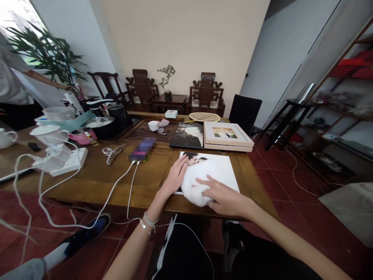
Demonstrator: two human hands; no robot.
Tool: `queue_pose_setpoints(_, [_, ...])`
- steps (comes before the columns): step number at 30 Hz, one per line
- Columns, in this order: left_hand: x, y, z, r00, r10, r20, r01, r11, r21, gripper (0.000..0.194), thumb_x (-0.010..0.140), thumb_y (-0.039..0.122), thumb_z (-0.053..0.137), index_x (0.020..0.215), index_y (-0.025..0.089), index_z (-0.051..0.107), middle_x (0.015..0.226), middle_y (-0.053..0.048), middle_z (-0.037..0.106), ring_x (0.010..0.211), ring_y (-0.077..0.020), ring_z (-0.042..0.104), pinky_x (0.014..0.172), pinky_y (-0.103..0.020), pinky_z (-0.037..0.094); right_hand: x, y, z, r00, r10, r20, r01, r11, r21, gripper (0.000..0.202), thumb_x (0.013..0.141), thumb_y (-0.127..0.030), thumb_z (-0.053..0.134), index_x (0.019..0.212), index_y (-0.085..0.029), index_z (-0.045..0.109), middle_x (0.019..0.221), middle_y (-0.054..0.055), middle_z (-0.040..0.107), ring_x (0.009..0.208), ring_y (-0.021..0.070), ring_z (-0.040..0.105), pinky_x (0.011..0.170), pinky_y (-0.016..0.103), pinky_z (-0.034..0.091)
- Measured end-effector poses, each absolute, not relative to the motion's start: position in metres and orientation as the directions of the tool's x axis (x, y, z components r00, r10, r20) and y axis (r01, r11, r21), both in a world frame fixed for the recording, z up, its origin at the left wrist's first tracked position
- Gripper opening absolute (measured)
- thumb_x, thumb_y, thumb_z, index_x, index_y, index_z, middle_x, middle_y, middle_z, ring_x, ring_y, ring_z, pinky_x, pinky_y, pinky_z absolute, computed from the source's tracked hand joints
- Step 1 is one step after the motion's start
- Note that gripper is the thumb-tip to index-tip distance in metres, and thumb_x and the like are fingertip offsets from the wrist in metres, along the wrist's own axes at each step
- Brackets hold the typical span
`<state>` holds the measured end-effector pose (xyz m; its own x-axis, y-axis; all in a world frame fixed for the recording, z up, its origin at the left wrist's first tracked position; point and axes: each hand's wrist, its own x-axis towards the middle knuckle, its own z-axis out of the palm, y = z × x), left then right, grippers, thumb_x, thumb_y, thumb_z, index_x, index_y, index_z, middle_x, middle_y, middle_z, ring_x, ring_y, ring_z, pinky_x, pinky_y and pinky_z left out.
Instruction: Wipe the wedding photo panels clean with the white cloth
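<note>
A white fluffy cloth (198,182) lies over the lower left part of a photo panel (229,171) near the table's front edge. My right hand (223,194) grips the cloth's right side, its thumb underneath and fingers on top. My left hand (176,175) rests at the panel's left edge, fingers extended forward and touching the cloth's left side. Two dark-haired heads show in the picture above the cloth; the rest of that picture is partly covered.
Behind the panel lie a dark photo panel (187,135) and a framed photo (227,134). Left are a phone (142,149) with white cables, a hair claw (113,153) and a power strip (70,161). A person (14,74) stands far left.
</note>
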<state>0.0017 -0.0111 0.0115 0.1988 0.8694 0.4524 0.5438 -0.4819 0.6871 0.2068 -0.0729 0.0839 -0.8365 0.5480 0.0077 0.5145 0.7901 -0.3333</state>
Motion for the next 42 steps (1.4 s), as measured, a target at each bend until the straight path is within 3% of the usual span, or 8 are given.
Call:
queue_pose_setpoints(5, [0.002,-0.013,0.011,0.24,0.878,0.415,0.581,-0.472,0.663,0.043,0.092,0.034,0.029,0.125,0.014,0.046,0.133,-0.009,0.046,0.126,-0.0179,0.039,0.108,-0.037,0.027,0.238,-0.074,0.094,-0.682,0.728,-0.074,0.7,0.619,-0.356,0.02,0.078,-0.014,0.043,0.086,-0.021,0.06,0.093,0.006,0.063,0.103,0.0229,0.051,0.088,0.034,0.037])
queue_pose_setpoints(9, [0.001,-0.013,0.01,0.287,0.859,0.424,0.584,-0.508,0.633,0.04,0.089,0.03,0.036,0.126,0.017,0.046,0.133,-0.008,0.047,0.125,-0.0183,0.04,0.106,-0.036,0.03,0.246,-0.043,0.086,-0.548,0.836,0.019,0.795,0.528,-0.299,0.025,0.077,-0.013,0.041,0.091,-0.019,0.06,0.09,0.007,0.062,0.088,0.0224,0.054,0.075,0.029,0.038])
queue_pose_setpoints(15, [0.001,-0.013,0.01,0.337,0.836,0.433,0.574,-0.547,0.61,0.037,0.086,0.022,0.04,0.121,0.02,0.051,0.132,-0.006,0.048,0.128,-0.0187,0.036,0.107,-0.039,0.029,0.201,0.004,0.071,-0.59,0.768,0.248,0.66,0.636,-0.4,0.025,0.08,-0.011,0.038,0.088,-0.018,0.061,0.093,0.004,0.065,0.083,0.0186,0.057,0.077,0.026,0.034])
queue_pose_setpoints(25, [0.0,-0.011,0.008,0.335,0.826,0.452,0.573,-0.56,0.599,0.033,0.085,0.022,0.043,0.116,0.018,0.055,0.127,-0.008,0.053,0.125,-0.0196,0.04,0.105,-0.04,0.032,0.197,0.016,0.061,-0.581,0.772,0.259,0.642,0.63,-0.437,0.025,0.076,-0.009,0.04,0.085,-0.019,0.062,0.083,0.002,0.066,0.078,0.0181,0.057,0.081,0.028,0.034])
queue_pose_setpoints(30, [0.0,-0.01,0.006,0.339,0.829,0.444,0.578,-0.556,0.597,0.035,0.086,0.022,0.042,0.118,0.018,0.054,0.13,-0.007,0.051,0.126,-0.018,0.038,0.107,-0.039,0.029,0.251,0.01,0.061,-0.496,0.834,0.24,0.718,0.55,-0.427,0.028,0.074,-0.01,0.039,0.09,-0.017,0.06,0.092,0.006,0.064,0.083,0.0222,0.055,0.076,0.03,0.037])
queue_pose_setpoints(37, [0.0,-0.008,0.004,0.328,0.852,0.408,0.612,-0.52,0.595,0.034,0.087,0.025,0.041,0.117,0.02,0.055,0.13,-0.006,0.051,0.127,-0.019,0.038,0.105,-0.041,0.031,0.287,-0.019,0.059,-0.46,0.87,0.18,0.791,0.493,-0.361,0.024,0.076,-0.011,0.037,0.083,-0.018,0.058,0.086,0.006,0.064,0.09,0.0232,0.056,0.092,0.04,0.033])
queue_pose_setpoints(40, [0.0,-0.008,0.004,0.335,0.855,0.395,0.618,-0.516,0.593,0.035,0.087,0.024,0.04,0.119,0.022,0.054,0.131,-0.005,0.049,0.128,-0.0193,0.036,0.104,-0.042,0.031,0.28,-0.053,0.058,-0.508,0.853,0.118,0.804,0.519,-0.292,0.022,0.074,-0.009,0.038,0.082,-0.017,0.056,0.111,0.011,0.059,0.117,0.0262,0.044,0.1,0.044,0.026])
queue_pose_setpoints(42, [0.0,-0.009,0.005,0.334,0.862,0.381,0.626,-0.505,0.594,0.035,0.087,0.024,0.04,0.119,0.023,0.054,0.133,-0.006,0.047,0.127,-0.0202,0.037,0.104,-0.043,0.031,0.275,-0.078,0.061,-0.54,0.839,0.063,0.797,0.534,-0.283,0.02,0.073,-0.009,0.038,0.08,-0.017,0.055,0.131,0.013,0.045,0.128,0.0273,0.029,0.101,0.046,0.025])
